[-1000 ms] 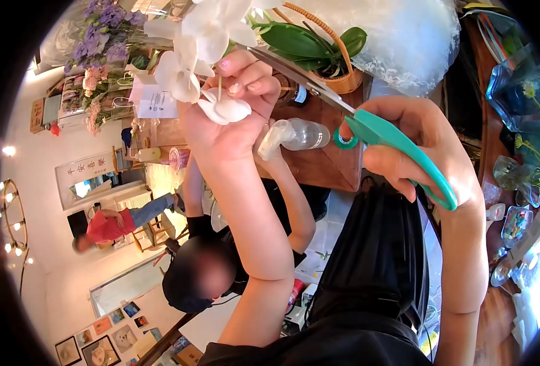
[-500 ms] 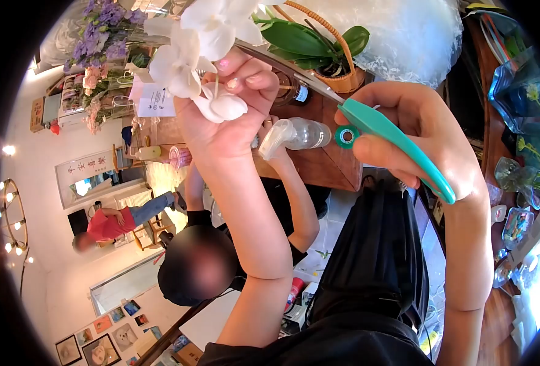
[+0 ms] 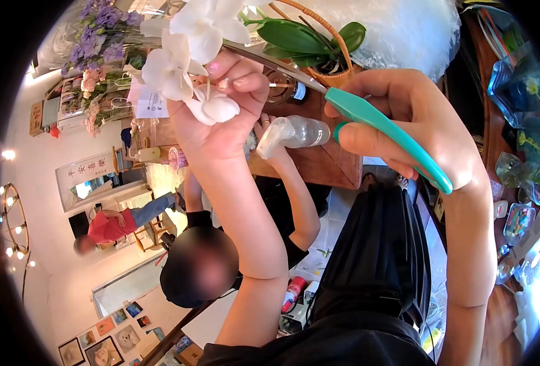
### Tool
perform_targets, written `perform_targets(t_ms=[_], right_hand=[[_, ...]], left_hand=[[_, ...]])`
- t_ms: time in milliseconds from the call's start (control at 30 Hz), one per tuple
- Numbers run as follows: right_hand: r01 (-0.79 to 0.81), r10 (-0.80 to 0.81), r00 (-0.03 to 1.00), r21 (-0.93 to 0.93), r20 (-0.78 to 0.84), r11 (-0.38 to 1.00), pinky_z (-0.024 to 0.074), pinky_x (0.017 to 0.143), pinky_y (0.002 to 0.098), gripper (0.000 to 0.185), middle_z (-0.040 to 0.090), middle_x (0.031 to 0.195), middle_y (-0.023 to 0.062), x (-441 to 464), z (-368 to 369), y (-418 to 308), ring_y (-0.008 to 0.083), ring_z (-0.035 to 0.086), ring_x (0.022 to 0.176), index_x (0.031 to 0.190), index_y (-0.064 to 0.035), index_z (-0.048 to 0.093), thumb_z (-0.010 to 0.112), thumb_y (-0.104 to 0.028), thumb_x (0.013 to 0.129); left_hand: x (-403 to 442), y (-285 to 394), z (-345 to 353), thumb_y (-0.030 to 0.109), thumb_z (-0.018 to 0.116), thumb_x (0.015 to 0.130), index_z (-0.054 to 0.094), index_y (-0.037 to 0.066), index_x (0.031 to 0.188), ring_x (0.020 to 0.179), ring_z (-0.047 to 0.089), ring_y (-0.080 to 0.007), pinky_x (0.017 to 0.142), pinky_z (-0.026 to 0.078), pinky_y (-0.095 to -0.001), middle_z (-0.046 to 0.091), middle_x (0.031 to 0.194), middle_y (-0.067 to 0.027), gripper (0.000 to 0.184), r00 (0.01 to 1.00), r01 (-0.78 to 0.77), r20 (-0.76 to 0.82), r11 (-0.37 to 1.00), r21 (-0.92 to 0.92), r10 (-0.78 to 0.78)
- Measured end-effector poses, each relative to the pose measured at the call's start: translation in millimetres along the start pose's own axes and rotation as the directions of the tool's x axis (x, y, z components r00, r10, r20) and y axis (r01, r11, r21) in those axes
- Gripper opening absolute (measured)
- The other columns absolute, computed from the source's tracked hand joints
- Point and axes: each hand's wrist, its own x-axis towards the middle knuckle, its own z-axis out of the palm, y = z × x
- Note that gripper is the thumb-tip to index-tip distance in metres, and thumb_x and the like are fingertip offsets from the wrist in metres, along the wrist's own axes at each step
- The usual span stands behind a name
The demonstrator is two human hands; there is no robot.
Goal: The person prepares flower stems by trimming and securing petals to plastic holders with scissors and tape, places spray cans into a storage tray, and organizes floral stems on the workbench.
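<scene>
White orchid blooms (image 3: 204, 29) hang at the top, one smaller bloom (image 3: 213, 107) lying over the palm of my left hand (image 3: 221, 104). The fingers of my left hand are curled round the orchid's thin stem, palm facing me. My right hand (image 3: 404, 116) grips the green-handled scissors (image 3: 383, 131). Their metal blades point up and left, passing behind the fingertips of my left hand toward the blooms; the tips are hidden. A clear spray bottle (image 3: 306, 132) is between my two hands, lower down, near a co-worker's hand (image 3: 271, 148).
A wicker basket (image 3: 331, 76) holds a green-leaved plant (image 3: 291, 38) beside clear plastic wrap (image 3: 410, 36). A brown jar (image 3: 282, 88) stands on the wooden table (image 3: 337, 163). A co-worker in a black cap (image 3: 178, 268) is opposite. Glassware (image 3: 514, 169) is at right; purple flowers (image 3: 102, 39) at upper left.
Both my hands have shifted a little left, with the orchid and the scissors. My right hand is also slightly higher, and its thumb now covers most of the green tape roll.
</scene>
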Motion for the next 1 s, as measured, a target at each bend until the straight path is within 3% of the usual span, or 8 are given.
perform_targets(t_ms=[167, 267, 367, 500, 567, 800, 900, 1000], right_hand=[[0.081, -0.081, 0.997, -0.021, -0.008, 0.996, 0.0292, 0.031, 0.0161, 0.038, 0.063, 0.083, 0.0093, 2.8, -1.6, 6.4, 0.0027, 0.042, 0.039, 0.105, 0.0091, 0.053, 0.066, -0.007, 0.073], [0.039, -0.040, 0.999, -0.041, -0.031, 0.998, 0.0295, 0.033, 0.0163, 0.036, 0.062, 0.075, 0.0073, 1.2, -0.5, 3.4, 0.0028, 0.043, 0.040, 0.102, 0.0086, 0.055, 0.067, -0.007, 0.072], [-0.060, 0.057, 0.998, -0.091, -0.027, 0.994, 0.0304, 0.036, 0.0167, 0.034, 0.060, 0.068, 0.0049, -7.4, 0.0, -6.8, 0.0030, 0.044, 0.042, 0.099, 0.0075, 0.057, 0.067, -0.006, 0.069], [0.049, -0.051, 0.999, -0.164, -0.008, 0.985, 0.0364, 0.047, 0.0195, 0.026, 0.056, 0.062, 0.0017, -39.4, -13.4, 16.7, 0.0025, 0.048, 0.054, 0.090, 0.0046, 0.060, 0.071, -0.008, 0.070], [-0.182, 0.184, 0.983, -0.193, -0.005, 0.964, 0.0342, 0.047, 0.0180, 0.027, 0.055, 0.063, -0.0006, -72.6, -27.5, 30.0, 0.0014, 0.047, 0.056, 0.092, 0.0038, 0.059, 0.070, -0.004, 0.069], [-0.404, 0.404, 0.903, 0.035, -0.144, 0.914, 0.0297, 0.039, 0.0175, 0.039, 0.052, 0.059, -0.0006, -176.8, -27.5, 108.5, 0.0034, 0.043, 0.045, 0.100, 0.0045, 0.058, 0.070, -0.003, 0.064], [-0.054, 0.065, 0.998, 0.365, -0.016, 0.930, 0.0265, 0.034, 0.0180, 0.046, 0.049, 0.052, 0.0018, -205.2, -16.9, 143.4, 0.0044, 0.040, 0.039, 0.099, 0.0111, 0.056, 0.075, -0.007, 0.061], [0.157, -0.153, 0.987, 0.433, -0.046, 0.888, 0.0260, 0.032, 0.0187, 0.053, 0.048, 0.049, 0.0046, -218.8, 4.9, 145.8, 0.0071, 0.039, 0.035, 0.097, 0.0149, 0.054, 0.077, -0.019, 0.063]], left_hand=[[0.1, 4.1, -4.2, 0.038, 0.056, 0.074, 0.053, 0.005, 0.090, 0.066, 0.038, -0.0165, 0.065, 0.036, -0.0316, 0.046, 0.070, -0.0056, 0.036, 0.996, 0.076, 0.046, 0.994, -0.083, -0.073], [-0.4, -1.7, 5.9, 0.025, 0.054, 0.079, 0.053, 0.004, 0.082, 0.056, 0.038, -0.0115, 0.058, 0.039, -0.0266, 0.045, 0.065, -0.0022, 0.021, 0.998, 0.002, -0.055, 0.998, 0.062, 0.002], [-5.7, 1.9, -8.2, 0.034, 0.057, 0.076, 0.053, 0.005, 0.092, 0.067, 0.041, -0.0156, 0.063, 0.037, -0.0302, 0.046, 0.071, -0.0056, 0.033, 0.995, 0.097, 0.052, 0.984, -0.151, -0.090], [-34.4, -27.3, -26.4, 0.031, 0.063, 0.076, 0.054, 0.009, 0.095, 0.069, 0.043, -0.0155, 0.061, 0.036, -0.0286, 0.044, 0.073, -0.0034, 0.030, 0.986, 0.122, 0.122, 0.989, -0.081, -0.111], [-53.6, -47.1, -42.2, 0.034, 0.065, 0.075, 0.052, 0.010, 0.100, 0.071, 0.042, -0.0156, 0.058, 0.034, -0.0272, 0.043, 0.075, -0.0031, 0.037, 0.973, 0.158, 0.164, 0.987, 0.042, -0.163], [-92.7, -107.7, -57.5, 0.014, 0.065, 0.077, 0.054, 0.004, 0.097, 0.074, 0.059, -0.0156, 0.062, 0.049, -0.0252, 0.059, 0.082, -0.0077, 0.026, 0.966, 0.246, 0.056, 0.965, 0.093, -0.252], [-114.9, -128.0, -61.3, 0.014, 0.063, 0.078, 0.055, 0.004, 0.097, 0.078, 0.060, -0.0170, 0.067, 0.051, -0.0270, 0.059, 0.083, -0.0080, 0.023, 0.973, 0.219, 0.059, 0.971, 0.095, -0.225], [-154.0, -140.4, -44.7, 0.015, 0.060, 0.081, 0.056, 0.004, 0.096, 0.078, 0.061, -0.0186, 0.071, 0.052, -0.0319, 0.059, 0.083, -0.0087, 0.019, 0.989, 0.132, 0.061, 0.991, 0.001, -0.132]])
